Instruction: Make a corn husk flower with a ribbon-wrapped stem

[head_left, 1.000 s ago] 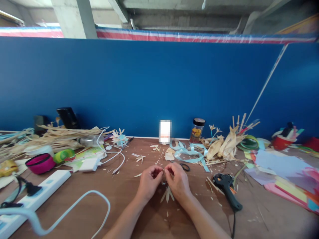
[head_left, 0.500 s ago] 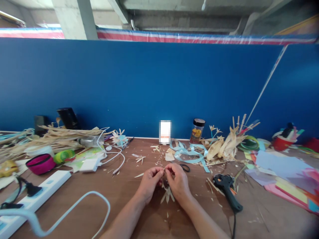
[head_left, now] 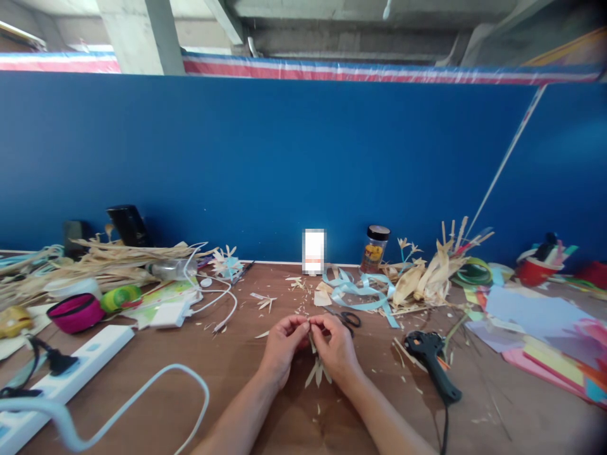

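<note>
Near the middle of the table, my left hand [head_left: 283,346] and my right hand [head_left: 334,347] meet fingertip to fingertip. Both are closed in a pinch on a small corn husk piece, which the fingers mostly cover. A pale strip shows between the palms. Just below the hands, narrow pointed husk petals [head_left: 317,375] fan out over the table; whether they join the pinched piece I cannot tell. Black-handled scissors [head_left: 349,318] lie right beyond my right hand, their blades partly behind it.
A hot glue gun [head_left: 434,366] lies at the right, with coloured paper [head_left: 526,316] beyond it. Light blue ribbon [head_left: 363,291], a jar [head_left: 376,249] and dried husks [head_left: 427,278] stand farther back. At the left are a power strip [head_left: 90,360] and white cable [head_left: 190,373]. Husk scraps [head_left: 264,302] are scattered about.
Both hands have shifted slightly left and still pinch the husk piece. More of the scissors shows beside my right hand.
</note>
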The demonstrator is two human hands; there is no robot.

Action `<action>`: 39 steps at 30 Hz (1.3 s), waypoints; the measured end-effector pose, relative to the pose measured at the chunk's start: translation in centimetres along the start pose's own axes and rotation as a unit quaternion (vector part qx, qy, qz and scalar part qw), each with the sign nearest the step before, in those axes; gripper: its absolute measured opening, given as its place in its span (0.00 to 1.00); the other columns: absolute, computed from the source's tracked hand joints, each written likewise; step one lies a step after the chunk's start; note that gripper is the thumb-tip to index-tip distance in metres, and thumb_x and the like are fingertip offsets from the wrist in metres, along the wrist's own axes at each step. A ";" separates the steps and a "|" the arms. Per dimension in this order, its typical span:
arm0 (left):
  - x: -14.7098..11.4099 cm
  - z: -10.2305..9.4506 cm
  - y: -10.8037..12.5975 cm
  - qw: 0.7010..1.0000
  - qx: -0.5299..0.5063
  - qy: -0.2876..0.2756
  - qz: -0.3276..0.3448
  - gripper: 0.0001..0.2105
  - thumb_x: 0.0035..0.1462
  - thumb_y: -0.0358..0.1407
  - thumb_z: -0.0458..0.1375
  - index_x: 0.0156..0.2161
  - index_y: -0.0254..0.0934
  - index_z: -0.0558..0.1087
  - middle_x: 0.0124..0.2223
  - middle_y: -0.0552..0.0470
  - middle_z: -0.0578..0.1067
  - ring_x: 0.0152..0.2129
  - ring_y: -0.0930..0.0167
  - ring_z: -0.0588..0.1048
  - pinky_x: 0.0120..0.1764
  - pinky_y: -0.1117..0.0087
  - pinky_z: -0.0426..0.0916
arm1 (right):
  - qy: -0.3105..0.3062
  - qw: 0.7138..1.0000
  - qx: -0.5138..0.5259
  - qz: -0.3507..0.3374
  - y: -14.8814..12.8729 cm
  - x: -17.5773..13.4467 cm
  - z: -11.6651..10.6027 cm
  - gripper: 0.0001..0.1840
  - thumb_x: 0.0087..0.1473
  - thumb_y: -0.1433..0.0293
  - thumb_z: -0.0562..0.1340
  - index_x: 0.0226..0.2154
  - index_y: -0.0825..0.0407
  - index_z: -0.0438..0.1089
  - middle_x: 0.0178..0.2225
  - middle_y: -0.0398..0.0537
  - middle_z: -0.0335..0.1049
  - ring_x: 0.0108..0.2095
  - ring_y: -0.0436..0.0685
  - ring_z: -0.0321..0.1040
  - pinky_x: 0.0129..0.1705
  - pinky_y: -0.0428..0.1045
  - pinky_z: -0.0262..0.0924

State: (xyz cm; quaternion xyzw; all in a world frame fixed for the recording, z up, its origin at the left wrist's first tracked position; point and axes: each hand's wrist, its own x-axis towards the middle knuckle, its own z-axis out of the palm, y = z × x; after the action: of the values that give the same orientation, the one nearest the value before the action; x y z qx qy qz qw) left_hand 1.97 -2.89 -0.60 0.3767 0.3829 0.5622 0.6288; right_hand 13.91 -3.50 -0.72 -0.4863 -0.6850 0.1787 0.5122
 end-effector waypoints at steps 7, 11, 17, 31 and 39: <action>0.2 -0.1 -0.3 0.999 -0.009 -0.011 -0.028 0.18 0.39 0.37 0.63 0.39 0.32 0.73 0.32 0.48 0.75 0.23 0.76 0.70 0.30 0.74 0.65 | -0.001 1.000 0.013 0.007 0.2 0.0 0.0 0.09 0.50 0.73 0.53 0.31 0.52 0.69 0.30 0.48 0.69 0.33 0.54 0.65 0.34 0.47 0.60; 0.2 -0.1 -0.3 0.999 0.000 -0.006 -0.033 0.17 0.37 0.37 0.64 0.36 0.32 0.75 0.30 0.49 0.76 0.20 0.77 0.69 0.27 0.75 0.64 | 0.008 0.999 0.034 0.029 0.2 0.0 0.0 0.09 0.49 0.72 0.54 0.30 0.52 0.70 0.29 0.47 0.71 0.30 0.53 0.66 0.32 0.46 0.60; 0.1 0.1 0.0 0.999 0.020 0.001 -0.025 0.15 0.36 0.38 0.64 0.33 0.34 0.75 0.27 0.51 0.75 0.19 0.78 0.67 0.25 0.76 0.63 | -0.003 0.998 0.046 0.054 -0.1 0.0 0.0 0.09 0.50 0.70 0.53 0.29 0.52 0.68 0.26 0.44 0.71 0.26 0.52 0.66 0.29 0.45 0.60; 0.5 -0.8 -0.5 0.989 0.127 0.021 0.067 0.12 0.41 0.38 0.61 0.34 0.34 0.76 0.28 0.50 0.76 0.22 0.73 0.70 0.28 0.74 0.63 | -0.027 1.000 0.004 -0.001 -0.2 0.0 -0.2 0.10 0.50 0.75 0.52 0.32 0.51 0.68 0.31 0.48 0.68 0.34 0.54 0.64 0.34 0.46 0.59; 0.5 -0.7 -0.6 0.980 0.157 0.049 0.115 0.12 0.43 0.38 0.60 0.34 0.34 0.75 0.35 0.47 0.76 0.33 0.67 0.72 0.38 0.68 0.64 | -0.042 0.999 -0.017 0.005 0.0 -0.1 0.0 0.11 0.50 0.75 0.52 0.34 0.52 0.67 0.33 0.48 0.67 0.35 0.54 0.63 0.34 0.46 0.59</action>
State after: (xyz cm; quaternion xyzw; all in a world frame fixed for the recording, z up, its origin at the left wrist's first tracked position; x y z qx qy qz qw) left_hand 1.60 -2.40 -1.47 0.4841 0.4507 0.5818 0.4734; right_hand 13.87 -3.59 -0.74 -0.4902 -0.7063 0.1902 0.4740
